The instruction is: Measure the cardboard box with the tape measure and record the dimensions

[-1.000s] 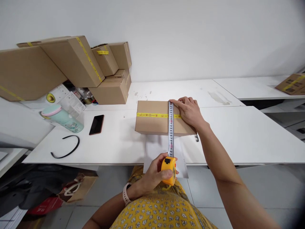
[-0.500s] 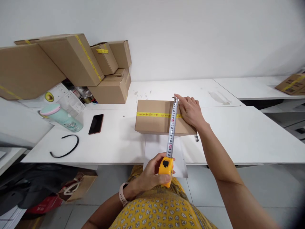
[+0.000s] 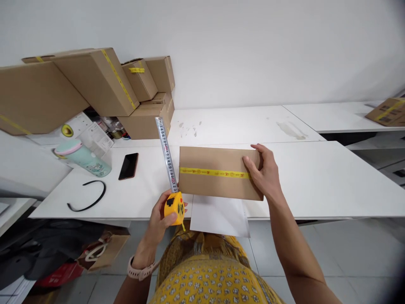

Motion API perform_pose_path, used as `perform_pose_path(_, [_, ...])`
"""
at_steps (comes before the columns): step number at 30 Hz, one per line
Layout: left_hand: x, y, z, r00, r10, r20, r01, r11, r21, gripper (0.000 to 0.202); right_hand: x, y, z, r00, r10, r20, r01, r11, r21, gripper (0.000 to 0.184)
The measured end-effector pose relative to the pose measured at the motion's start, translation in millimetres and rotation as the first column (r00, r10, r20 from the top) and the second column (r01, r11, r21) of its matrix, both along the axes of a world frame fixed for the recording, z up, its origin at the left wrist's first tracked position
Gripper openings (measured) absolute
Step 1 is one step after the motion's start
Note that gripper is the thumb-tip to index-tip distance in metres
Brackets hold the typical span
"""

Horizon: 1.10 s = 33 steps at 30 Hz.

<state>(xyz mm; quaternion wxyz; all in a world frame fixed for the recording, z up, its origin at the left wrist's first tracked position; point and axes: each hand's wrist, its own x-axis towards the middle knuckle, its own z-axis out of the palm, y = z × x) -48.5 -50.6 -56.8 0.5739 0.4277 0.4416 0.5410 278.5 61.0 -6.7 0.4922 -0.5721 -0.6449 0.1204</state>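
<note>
A yellow tape measure (image 3: 173, 210) is gripped in my left hand (image 3: 159, 217), its silver blade pulled out and pointing up and slightly left, beside the box. Closed around the right end of a cardboard box (image 3: 215, 185) is my right hand (image 3: 264, 173), thumb on the top face and fingers over the far right corner. Yellow tape with red print runs along the middle of the box. Under the near side of the box lies a white sheet of paper (image 3: 218, 217), which hangs over the desk's front edge.
Cardboard boxes (image 3: 142, 122) are stacked at the back left. A mint tumbler (image 3: 84, 158), a phone (image 3: 128, 166) and a black headband (image 3: 103, 192) lie on the white desk (image 3: 303, 177) to the left. Another box (image 3: 387, 112) sits far right.
My left hand has carried the extended tape measure off the box to the left. My right hand has let go of the blade's tip and gripped the box, which has come nearer.
</note>
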Motion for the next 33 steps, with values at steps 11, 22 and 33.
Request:
perform_pose_path(11, [-10.1, 13.1, -41.3, 0.976, 0.193, -0.104, -0.188, 0.981, 0.048, 0.069, -44.3, -22.1, -71.5, 0.991, 0.098, -0.094, -0.059, 0.935, 0.350, 0.035])
perform_pose_path(22, [-21.6, -17.5, 34.9, 0.687, -0.137, -0.714, 0.276, 0.958, 0.081, 0.071, -28.1, -45.5, -25.1, 0.896, 0.081, -0.437, -0.007, 0.986, 0.168, 0.029])
perform_pose_path(33, [6.2, 2.6, 46.1, 0.351, -0.447, -0.823, 0.643, 0.754, -0.135, 0.097, -18.2, -72.6, 10.8, 0.729, 0.140, -0.670, -0.048, 0.987, 0.154, 0.019])
